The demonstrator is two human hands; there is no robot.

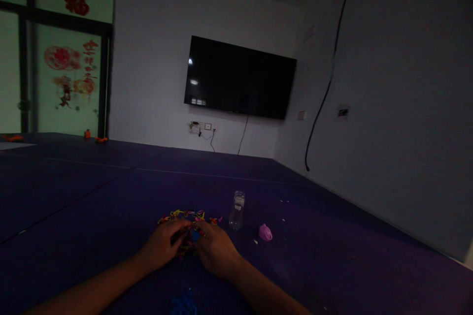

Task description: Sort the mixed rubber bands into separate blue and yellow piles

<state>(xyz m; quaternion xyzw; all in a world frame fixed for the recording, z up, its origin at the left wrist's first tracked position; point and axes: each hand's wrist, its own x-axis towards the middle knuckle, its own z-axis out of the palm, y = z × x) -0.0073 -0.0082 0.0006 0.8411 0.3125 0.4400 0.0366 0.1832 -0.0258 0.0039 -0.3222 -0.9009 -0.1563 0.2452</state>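
Note:
Both hands meet over a pile of small multicoloured loops, which look like elastic bands (176, 213), on the dark purple surface. My left hand (165, 245) has bent fingers, with thumb and fingertips drawn together at the pile; what lies between them is hidden. My right hand (216, 248) is curled inward on the pile's other side, fingers closed at a small blue piece (195, 235). Just beyond the right hand stands a clear bottle (237, 210), upright and without a lid. A pink pouch-like object (265, 232) lies farther right.
Nearer to me is a small heap of blue pieces (184, 302). White scraps (255, 242) dot the surface (332, 256) on the right. Small orange objects (87, 134) sit at the far left edge. A television (240, 78) hangs on the wall, and a black cable (328, 83) runs down beside it.

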